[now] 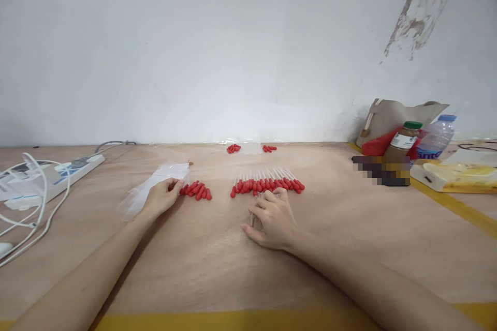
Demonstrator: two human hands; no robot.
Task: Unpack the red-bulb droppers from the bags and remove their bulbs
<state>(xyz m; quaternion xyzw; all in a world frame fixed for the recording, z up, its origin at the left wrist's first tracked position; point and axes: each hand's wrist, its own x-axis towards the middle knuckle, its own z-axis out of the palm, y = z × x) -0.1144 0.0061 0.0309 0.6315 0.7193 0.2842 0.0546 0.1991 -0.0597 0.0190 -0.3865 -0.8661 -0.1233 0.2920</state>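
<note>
My left hand [162,195] rests on the wooden table [217,258], fingertips pinched at the left end of a small pile of loose red rubber bulbs [197,190]. Under its wrist lies a stack of clear plastic bags [155,183]. My right hand [272,217] is curled around a bundle of thin clear glass tubes [254,213], just in front of a row of assembled droppers with red bulbs [267,182]. Two smaller heaps of red bulbs [233,148] lie by the wall on a clear bag.
A white power strip [58,178] with white cables sits at the left. At the right stand a beige bag [392,119], a brown jar [402,147], a water bottle [437,137] and a yellow pack of wipes [458,176]. Yellow tape [454,204] marks the table.
</note>
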